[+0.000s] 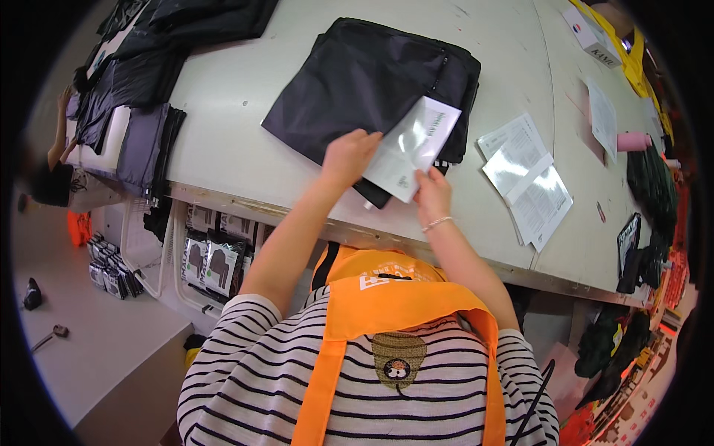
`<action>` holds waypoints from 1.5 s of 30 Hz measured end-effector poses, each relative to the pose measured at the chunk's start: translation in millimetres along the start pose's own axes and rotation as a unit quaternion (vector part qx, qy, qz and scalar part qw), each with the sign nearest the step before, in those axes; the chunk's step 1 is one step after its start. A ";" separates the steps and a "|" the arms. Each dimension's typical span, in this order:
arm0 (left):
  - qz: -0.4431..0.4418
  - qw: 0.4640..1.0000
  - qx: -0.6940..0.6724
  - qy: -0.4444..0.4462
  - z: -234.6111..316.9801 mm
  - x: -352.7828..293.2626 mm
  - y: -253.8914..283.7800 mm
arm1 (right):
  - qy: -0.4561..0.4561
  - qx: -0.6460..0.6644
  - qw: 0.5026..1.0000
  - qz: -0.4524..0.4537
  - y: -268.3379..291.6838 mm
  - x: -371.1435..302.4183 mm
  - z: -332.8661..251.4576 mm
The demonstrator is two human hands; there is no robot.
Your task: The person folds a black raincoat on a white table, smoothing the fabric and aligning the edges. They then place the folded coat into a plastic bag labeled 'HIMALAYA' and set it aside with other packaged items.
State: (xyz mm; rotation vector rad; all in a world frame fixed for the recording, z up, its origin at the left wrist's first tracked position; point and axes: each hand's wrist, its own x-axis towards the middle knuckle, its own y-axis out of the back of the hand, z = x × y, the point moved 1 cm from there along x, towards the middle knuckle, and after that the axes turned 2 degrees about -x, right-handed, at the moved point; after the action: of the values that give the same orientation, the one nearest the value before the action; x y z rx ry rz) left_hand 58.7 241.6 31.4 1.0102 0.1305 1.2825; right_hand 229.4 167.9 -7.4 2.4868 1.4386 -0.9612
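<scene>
A folded black garment (357, 82) with a zipper line lies on the pale table in front of me, seemingly in several layers. Over its near right part I hold a glossy white printed sheet (416, 145), tilted and catching the light. My right hand (433, 195) pinches the sheet's near edge between thumb and fingers. Curled fingers of my left hand (349, 157) close at its left edge, above the garment; the exact grip of the fingertips is partly hidden.
Printed sheets (528, 175) lie to the right, with a white box (593, 37) and a pink thread spool (634, 142) beyond. Dark garments (149, 74) are piled at far left, where another person (56, 167) stands. Packaged garments (212, 260) sit below the table (223, 149).
</scene>
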 end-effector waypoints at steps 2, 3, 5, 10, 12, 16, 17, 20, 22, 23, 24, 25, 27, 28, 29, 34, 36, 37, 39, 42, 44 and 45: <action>0.006 1.000 -0.015 0.006 7.1 -6.0 -10.1 | -0.011 -0.004 0.999 -0.051 -36.4 0.9 7.1; 0.013 1.000 -0.023 0.006 12.4 -8.5 -13.9 | -0.003 -0.016 0.998 -0.069 -47.0 5.6 10.3; 0.002 0.999 -0.019 0.034 15.0 -12.2 -13.4 | -0.017 -0.013 0.998 -0.058 -57.9 10.8 15.2; -0.005 0.997 -0.026 0.067 1.2 -19.3 -10.1 | 0.024 -0.075 0.985 -0.154 -57.8 8.2 3.1; 0.015 0.998 -0.026 0.057 -6.4 -18.4 -11.8 | 0.161 -0.243 0.931 -0.218 -44.0 22.9 -1.6; -0.040 0.999 0.020 0.017 -8.7 -8.6 -14.4 | 0.445 -0.704 0.507 -0.220 -37.0 28.8 -45.0; -0.029 0.999 0.037 -0.014 -10.1 -4.8 -19.5 | 0.431 -0.724 0.492 -0.219 -39.1 29.7 -50.5; -0.143 0.985 0.101 -0.002 -24.0 -5.6 -36.5 | 0.417 -0.763 0.450 -0.205 -46.3 28.3 -64.3; -0.163 0.973 0.160 -0.017 -35.5 -11.4 -47.1 | 0.407 -0.750 0.451 -0.260 -48.7 3.5 -92.4; -0.168 0.973 0.156 -0.015 -33.8 -9.3 -48.5 | 0.399 -0.745 0.454 -0.283 -44.6 -6.7 -103.7; -0.174 0.973 0.153 -0.015 -29.6 -7.0 -48.5 | 0.417 -0.731 0.462 -0.279 -38.8 -9.1 -107.1; -0.179 0.972 0.149 -0.014 -25.5 -5.1 -48.3 | 0.440 -0.699 0.489 -0.281 -39.3 -10.0 -107.4; -0.194 0.968 0.156 -0.014 -24.8 -8.8 -48.2 | 0.485 -0.629 0.540 -0.280 -48.4 -13.6 -104.5; -0.197 0.966 0.163 -0.018 -29.9 -12.6 -49.0 | 0.526 -0.634 0.514 -0.239 -50.6 -5.5 -91.5; -0.201 0.964 0.172 -0.022 -34.7 -16.2 -49.8 | 0.511 -0.654 0.525 -0.188 -47.6 1.1 -78.0; -0.243 0.928 0.275 -0.069 -33.7 -21.4 -30.0 | 0.368 -0.712 0.595 -0.062 -28.1 39.4 -37.4; -0.238 0.954 0.173 -0.049 -35.8 -26.7 -26.1 | 0.394 -0.709 0.582 -0.047 -24.9 43.7 -37.6; -0.235 0.964 0.121 -0.036 -36.8 -30.4 -22.9 | 0.375 -0.737 0.559 -0.068 -21.2 44.7 -44.0; -0.262 0.952 0.160 -0.005 -31.4 -36.6 -11.1 | 0.373 -0.726 0.570 -0.097 -16.6 46.4 -49.7; -0.229 0.948 0.212 0.053 -47.7 -63.4 8.2 | 0.462 -0.586 0.660 -0.090 -7.1 54.5 -58.5; -0.205 0.947 0.226 0.104 -72.0 -87.6 37.1 | 0.462 -0.579 0.672 -0.015 23.4 69.8 -57.1; -0.194 0.945 0.226 0.134 -89.6 -100.9 53.4 | 0.440 -0.578 0.688 0.008 35.8 79.2 -45.8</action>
State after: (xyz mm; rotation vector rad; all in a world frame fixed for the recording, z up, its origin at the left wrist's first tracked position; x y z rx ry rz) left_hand -67.8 203.4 -28.8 1.1192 0.8255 1.0362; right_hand 307.5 225.1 -24.0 1.7848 1.3951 1.1031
